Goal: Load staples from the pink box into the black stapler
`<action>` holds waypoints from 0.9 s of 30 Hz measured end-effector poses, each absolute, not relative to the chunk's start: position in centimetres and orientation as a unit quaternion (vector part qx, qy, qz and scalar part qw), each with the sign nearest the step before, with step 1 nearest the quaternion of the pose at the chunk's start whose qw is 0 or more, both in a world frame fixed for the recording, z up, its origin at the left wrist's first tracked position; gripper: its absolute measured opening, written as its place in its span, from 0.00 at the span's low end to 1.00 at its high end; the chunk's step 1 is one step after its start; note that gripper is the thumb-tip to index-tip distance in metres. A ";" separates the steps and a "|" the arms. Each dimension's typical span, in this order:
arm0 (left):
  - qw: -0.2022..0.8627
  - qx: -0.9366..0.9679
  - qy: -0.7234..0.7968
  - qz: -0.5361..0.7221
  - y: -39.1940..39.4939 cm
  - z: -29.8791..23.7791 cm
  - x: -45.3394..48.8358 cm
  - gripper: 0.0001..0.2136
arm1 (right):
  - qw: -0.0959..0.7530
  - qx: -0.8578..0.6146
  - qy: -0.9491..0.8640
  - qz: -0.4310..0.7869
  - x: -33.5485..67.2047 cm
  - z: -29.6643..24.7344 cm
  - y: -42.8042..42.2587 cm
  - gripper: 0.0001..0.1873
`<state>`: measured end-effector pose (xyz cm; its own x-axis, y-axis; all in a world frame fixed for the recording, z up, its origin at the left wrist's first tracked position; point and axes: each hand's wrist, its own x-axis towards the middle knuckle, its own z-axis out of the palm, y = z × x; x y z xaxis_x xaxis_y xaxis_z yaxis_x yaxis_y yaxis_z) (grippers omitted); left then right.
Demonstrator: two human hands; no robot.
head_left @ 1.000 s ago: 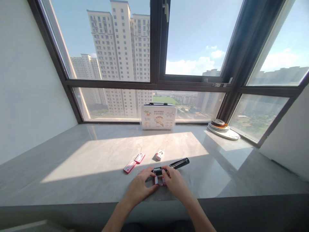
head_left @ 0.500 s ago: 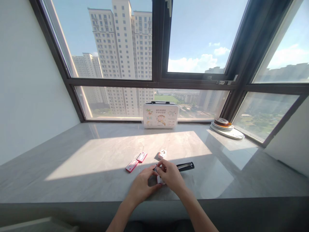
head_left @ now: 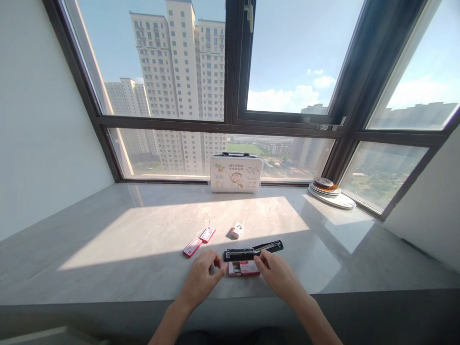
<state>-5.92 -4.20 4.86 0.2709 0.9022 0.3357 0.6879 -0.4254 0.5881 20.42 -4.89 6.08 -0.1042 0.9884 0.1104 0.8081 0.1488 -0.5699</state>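
Observation:
A black stapler [head_left: 238, 254] lies opened out flat, its second arm angled to the back right with metal parts showing. Just in front of it sits a red-and-white staple box [head_left: 249, 268], its left end partly open with the inner tray showing. My left hand [head_left: 204, 274] hovers left of the box, fingers curled, thumb and forefinger apart with nothing between them. At the right end of the box and stapler is my right hand [head_left: 276, 272], its thumb and fingertips pressed together; what they hold, if anything, is hidden.
Two red-and-white boxes [head_left: 192, 247] lie to the left on the marble sill. A small white box [head_left: 237, 231] stands behind the stapler. Against the window is a printed case [head_left: 235, 173] with a black handle. Stacked plates [head_left: 328, 191] sit at the back right.
My hands have drawn apart, the left one to the left and the right one to the right. The stapler and the staple box between them are now uncovered. The view has shifted slightly.

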 end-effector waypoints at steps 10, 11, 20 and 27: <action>0.102 0.778 0.556 0.274 -4.5 4.4 -1.7 0.16 | 0.226 -0.649 -0.710 0.153 18.2 4.1 -4.7 0.26; 0.109 0.774 0.556 0.283 -4.7 4.6 -1.6 0.16 | 0.231 -0.648 -0.706 0.166 18.9 4.0 -4.7 0.27; 0.138 0.775 0.543 0.293 -5.2 5.1 -1.4 0.15 | 0.317 -0.657 -0.619 0.291 29.0 4.4 -3.6 0.35; 0.119 0.771 0.560 0.279 -4.9 5.1 -1.1 0.14 | 0.408 -0.472 -0.673 0.397 23.8 8.1 0.5 0.28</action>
